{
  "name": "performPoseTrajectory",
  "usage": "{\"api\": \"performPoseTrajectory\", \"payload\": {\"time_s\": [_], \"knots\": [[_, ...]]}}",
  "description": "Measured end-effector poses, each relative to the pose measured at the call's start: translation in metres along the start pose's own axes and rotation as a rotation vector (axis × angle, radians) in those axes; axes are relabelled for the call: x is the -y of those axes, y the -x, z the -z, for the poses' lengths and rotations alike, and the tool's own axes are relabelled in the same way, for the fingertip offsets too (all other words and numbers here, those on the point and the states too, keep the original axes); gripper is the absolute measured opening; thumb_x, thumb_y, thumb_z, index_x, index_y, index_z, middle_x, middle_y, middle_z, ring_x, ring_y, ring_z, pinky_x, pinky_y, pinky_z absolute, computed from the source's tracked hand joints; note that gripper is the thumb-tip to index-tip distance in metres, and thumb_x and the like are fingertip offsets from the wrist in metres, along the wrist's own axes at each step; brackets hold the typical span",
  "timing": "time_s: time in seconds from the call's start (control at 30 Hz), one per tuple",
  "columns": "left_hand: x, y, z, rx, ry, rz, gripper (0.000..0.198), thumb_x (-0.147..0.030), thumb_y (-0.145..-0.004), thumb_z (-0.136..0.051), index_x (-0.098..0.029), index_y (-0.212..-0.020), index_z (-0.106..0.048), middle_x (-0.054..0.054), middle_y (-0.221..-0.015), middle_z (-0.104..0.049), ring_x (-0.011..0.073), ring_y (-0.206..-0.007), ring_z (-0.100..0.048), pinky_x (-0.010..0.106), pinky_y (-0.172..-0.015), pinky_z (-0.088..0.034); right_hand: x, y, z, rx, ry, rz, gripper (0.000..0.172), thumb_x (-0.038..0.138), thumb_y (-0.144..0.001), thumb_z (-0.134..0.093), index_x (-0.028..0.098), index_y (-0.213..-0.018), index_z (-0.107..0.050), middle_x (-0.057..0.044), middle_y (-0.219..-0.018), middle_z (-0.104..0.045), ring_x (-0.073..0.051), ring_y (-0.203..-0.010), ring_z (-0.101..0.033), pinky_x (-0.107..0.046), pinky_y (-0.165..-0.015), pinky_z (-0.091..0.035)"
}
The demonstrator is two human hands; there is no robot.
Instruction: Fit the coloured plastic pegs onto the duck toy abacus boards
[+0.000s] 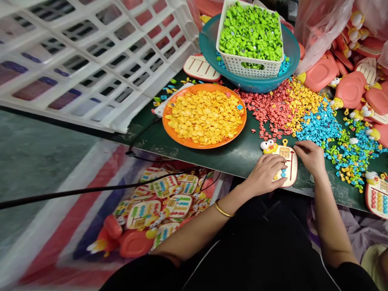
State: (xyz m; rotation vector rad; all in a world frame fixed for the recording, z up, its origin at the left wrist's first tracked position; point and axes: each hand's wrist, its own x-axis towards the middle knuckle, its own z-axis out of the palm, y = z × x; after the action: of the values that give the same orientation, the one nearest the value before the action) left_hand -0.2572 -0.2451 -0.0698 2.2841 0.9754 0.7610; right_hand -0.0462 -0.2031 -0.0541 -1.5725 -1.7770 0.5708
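A cream toy board (pixel 291 163) with a bug-eyed duck head, a red slot and a small ring at its top lies at the table's near edge. My left hand (pixel 266 171) rests over its left half, fingers curved onto its face, holding it. Blue pieces (pixel 283 173) show beside those fingers. My right hand (pixel 311 155) is at the board's upper right edge, thumb and index finger pinched together; anything between them is too small to make out. Just beyond lie heaps of small red pieces (pixel 271 107), yellow pieces (pixel 306 99) and blue pieces (pixel 318 125).
An orange plate (pixel 166 131) of yellow parts stands left. Behind, a white basket (pixel 257 70) of green pieces sits in a teal basin (pixel 209 36). A white crate (pixel 115 117) leans at left. Finished-looking boards (pixel 178 206) lie below the table; another board (pixel 377 198) is at right.
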Motion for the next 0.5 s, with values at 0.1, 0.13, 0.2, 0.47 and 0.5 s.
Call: {"api": "performPoseTrajectory", "payload": {"time_s": [0.1,0.13,0.2,0.47,0.5], "knots": [[0.001,-0.003,0.001,0.014,0.008,-0.014,0.025,-0.034,-0.087,-0.063,-0.020,-0.108,-0.062,0.007,-0.126,-0.064,0.0252,-0.123,-0.054,0.042,-0.108,-0.033,-0.001,0.019,0.001,-0.044,-0.075,0.046,0.016,0.031,-0.090,-0.062,0.023,-0.095,-0.075,-0.005,-0.095,-0.075,-0.020,-0.088,-0.066,-0.036,-0.080,-0.055],[0.002,-0.004,0.001,0.019,0.010,-0.018,0.025,-0.034,-0.087,-0.063,-0.021,-0.108,-0.062,0.007,-0.126,-0.064,0.0252,-0.123,-0.054,0.043,-0.108,-0.033,-0.002,0.022,0.000,-0.046,-0.046,0.088,0.016,0.030,-0.091,-0.060,0.024,-0.094,-0.076,-0.005,-0.094,-0.075,-0.021,-0.090,-0.065,-0.038,-0.083,-0.054],[0.003,-0.006,0.001,0.027,0.017,-0.031,0.024,-0.033,-0.087,-0.063,-0.021,-0.108,-0.062,0.006,-0.127,-0.064,0.0249,-0.123,-0.054,0.043,-0.108,-0.033,-0.003,0.027,-0.001,-0.073,0.040,0.156,0.018,0.026,-0.093,-0.058,0.025,-0.092,-0.076,-0.005,-0.091,-0.075,-0.023,-0.092,-0.061,-0.042,-0.086,-0.052],[0.006,-0.007,-0.004,-0.012,-0.003,-0.049,0.027,-0.037,-0.084,-0.065,-0.020,-0.105,-0.061,0.010,-0.123,-0.060,0.0274,-0.122,-0.051,0.044,-0.105,-0.040,0.010,0.052,-0.020,-0.048,0.015,0.234,0.028,0.018,-0.094,-0.050,0.026,-0.098,-0.076,-0.005,-0.088,-0.074,-0.022,-0.092,-0.063,-0.040,-0.084,-0.055],[0.006,-0.006,-0.005,-0.035,-0.010,-0.040,0.027,-0.037,-0.084,-0.066,-0.019,-0.103,-0.061,0.012,-0.122,-0.059,0.0279,-0.121,-0.051,0.044,-0.104,-0.041,0.013,0.056,-0.026,-0.049,-0.023,0.209,0.028,0.019,-0.095,-0.049,0.026,-0.101,-0.076,-0.005,-0.091,-0.074,-0.021,-0.092,-0.065,-0.040,-0.086,-0.056]]}}
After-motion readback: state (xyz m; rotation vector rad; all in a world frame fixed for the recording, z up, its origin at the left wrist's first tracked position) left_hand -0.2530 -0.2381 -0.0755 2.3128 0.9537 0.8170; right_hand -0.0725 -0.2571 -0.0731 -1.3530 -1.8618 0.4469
